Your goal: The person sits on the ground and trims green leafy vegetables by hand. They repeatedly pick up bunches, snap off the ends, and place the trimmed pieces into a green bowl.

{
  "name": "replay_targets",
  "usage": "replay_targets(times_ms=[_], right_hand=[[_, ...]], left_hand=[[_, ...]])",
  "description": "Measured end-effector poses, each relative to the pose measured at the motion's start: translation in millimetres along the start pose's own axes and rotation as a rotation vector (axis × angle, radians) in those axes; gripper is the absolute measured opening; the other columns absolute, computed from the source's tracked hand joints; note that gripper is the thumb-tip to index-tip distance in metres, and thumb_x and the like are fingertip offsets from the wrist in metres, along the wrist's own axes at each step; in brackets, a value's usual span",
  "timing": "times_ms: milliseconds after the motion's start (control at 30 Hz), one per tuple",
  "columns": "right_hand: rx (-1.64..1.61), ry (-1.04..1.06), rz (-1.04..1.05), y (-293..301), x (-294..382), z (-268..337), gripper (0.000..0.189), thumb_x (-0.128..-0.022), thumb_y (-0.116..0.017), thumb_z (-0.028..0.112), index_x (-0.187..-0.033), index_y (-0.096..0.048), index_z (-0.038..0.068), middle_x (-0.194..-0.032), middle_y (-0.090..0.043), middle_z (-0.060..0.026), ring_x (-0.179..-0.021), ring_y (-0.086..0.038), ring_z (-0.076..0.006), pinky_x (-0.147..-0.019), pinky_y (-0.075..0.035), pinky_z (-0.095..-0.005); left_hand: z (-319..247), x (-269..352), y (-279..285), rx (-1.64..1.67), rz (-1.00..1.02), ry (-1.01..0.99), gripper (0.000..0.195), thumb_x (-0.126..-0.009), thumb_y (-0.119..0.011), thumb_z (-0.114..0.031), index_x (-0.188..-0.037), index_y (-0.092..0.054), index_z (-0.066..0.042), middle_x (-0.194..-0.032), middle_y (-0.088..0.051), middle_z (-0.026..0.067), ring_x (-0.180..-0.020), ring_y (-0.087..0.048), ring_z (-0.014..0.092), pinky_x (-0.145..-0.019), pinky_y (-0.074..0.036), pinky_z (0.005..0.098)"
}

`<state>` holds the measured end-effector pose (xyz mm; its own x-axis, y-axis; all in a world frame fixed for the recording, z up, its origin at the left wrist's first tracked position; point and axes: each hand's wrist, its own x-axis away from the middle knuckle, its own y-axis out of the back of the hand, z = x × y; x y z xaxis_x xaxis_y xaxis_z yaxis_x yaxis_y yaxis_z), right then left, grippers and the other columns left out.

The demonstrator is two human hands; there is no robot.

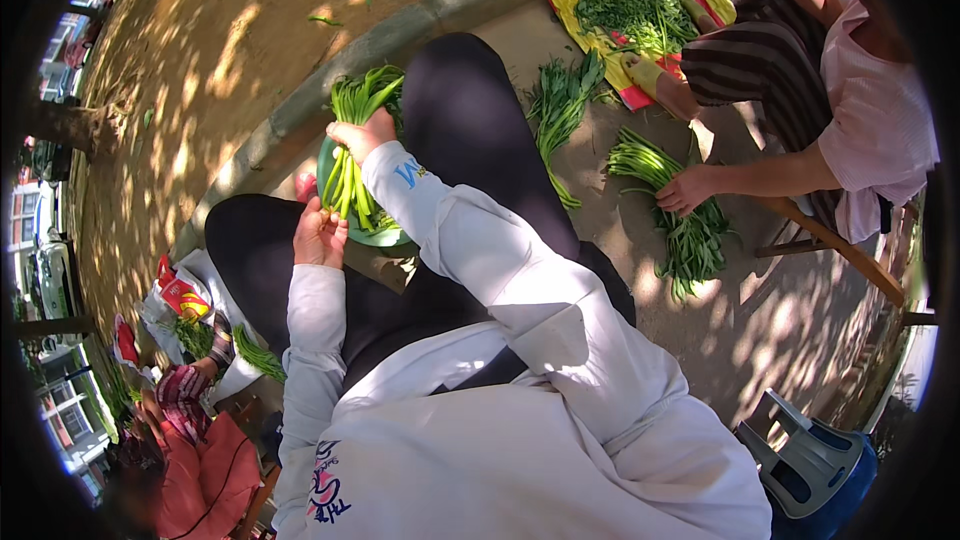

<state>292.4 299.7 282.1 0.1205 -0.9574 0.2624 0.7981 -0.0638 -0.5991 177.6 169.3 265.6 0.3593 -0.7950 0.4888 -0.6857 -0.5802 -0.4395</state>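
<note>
My right hand (367, 135) grips a bunch of leafy green vegetables (351, 184) around its stems, between my knees. The leafy end points away from me and the pale stem ends point back towards my body. At those ends is my left hand (319, 236), palm up, its fingertips pinched on the stems. Below the bunch sits a green plastic basin (384, 238) with some greens in it; my right forearm and the bunch hide much of it. A small red object (305, 186) shows beside the basin, too covered to name.
Bundles of greens (561, 120) lie on the paving right of my knee. A seated person's hand (682, 189) touches another bundle (686, 232). Beyond are greens on a yellow-red sack (559, 4), and a concrete kerb (397, 34). A plastic stool (810, 457) stands lower right; another person (210, 472) sits lower left.
</note>
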Motion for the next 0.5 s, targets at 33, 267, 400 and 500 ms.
replay_targets(times_ms=[33, 267, 400, 500], right_hand=[[0.051, 0.069, -0.014, -3, -2, 0, 0.030, -0.066, -0.065, -0.002, -0.094, -0.055, 0.001, -0.077, -0.058, -0.0082, -0.060, -0.058, -0.0191, -0.048, -0.048, -0.0304], [-0.097, -0.064, 0.039, -3, 6, 4, 0.035, -0.068, -0.064, -0.001, -0.100, -0.050, 0.003, -0.077, -0.056, -0.0068, -0.054, -0.055, -0.0181, -0.046, -0.046, -0.0295], [-0.102, 0.012, 0.104, 0, 4, 3, 0.031, -0.067, -0.064, 0.000, -0.096, -0.052, 0.001, -0.074, -0.056, -0.0063, -0.054, -0.054, -0.0167, -0.046, -0.047, -0.0288], [-0.050, -0.044, 0.085, -4, 11, 12, 0.029, -0.067, -0.063, 0.000, -0.094, -0.053, -0.001, -0.073, -0.056, -0.0078, -0.053, -0.055, -0.0172, -0.045, -0.047, -0.0286]], left_hand=[[0, -5, 2, 0.062, 0.047, 0.032, 0.029, -0.078, -0.049, -0.001, -0.106, -0.049, -0.004, -0.084, -0.055, 0.0068, -0.069, -0.053, 0.016, -0.066, -0.048, 0.0320], [-1, -18, 5, 0.202, 0.055, 0.119, 0.033, -0.074, -0.044, 0.006, -0.106, -0.051, 0.000, -0.104, -0.055, 0.0083, -0.091, -0.052, 0.018, -0.081, -0.043, 0.0263], [-7, -21, 12, 0.053, -0.015, 0.114, 0.022, -0.075, -0.049, 0.004, -0.096, -0.050, -0.002, -0.080, -0.052, 0.0068, -0.074, -0.050, 0.015, -0.069, -0.043, 0.0261], [-12, -23, 7, 0.483, -0.195, 0.146, 0.023, -0.075, -0.049, 0.010, -0.096, -0.051, 0.000, -0.086, -0.052, 0.0077, -0.073, -0.051, 0.017, -0.065, -0.047, 0.0280]])
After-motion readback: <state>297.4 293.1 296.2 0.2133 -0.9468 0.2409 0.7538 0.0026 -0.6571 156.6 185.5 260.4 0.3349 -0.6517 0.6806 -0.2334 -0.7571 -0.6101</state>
